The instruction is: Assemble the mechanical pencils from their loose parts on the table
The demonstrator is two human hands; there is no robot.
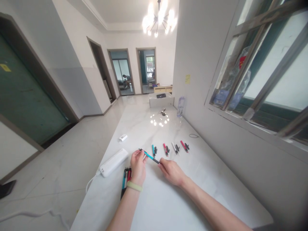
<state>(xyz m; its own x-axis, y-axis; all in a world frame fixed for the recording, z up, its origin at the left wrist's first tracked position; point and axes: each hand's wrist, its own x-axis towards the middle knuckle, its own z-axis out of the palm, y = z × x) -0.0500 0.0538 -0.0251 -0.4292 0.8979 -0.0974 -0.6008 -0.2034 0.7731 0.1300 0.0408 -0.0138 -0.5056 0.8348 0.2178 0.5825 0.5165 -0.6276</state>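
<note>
Between my two hands, over the white marbled table, is a blue pen with dark ends. My left hand has its fingers closed around the clip end. The dark tip end is pinched by my right hand. Beyond my hands lie pens in separate parts: a blue one, a red one, a white one and another red one, each with dark pieces beside it. Several whole pens lie by my left wrist, which partly hides them.
At the left edge lies a white power strip with a cable, near a small white adapter. Keys, a white box, a clear bottle and a thin loop are farther back. A wall borders the table's right side.
</note>
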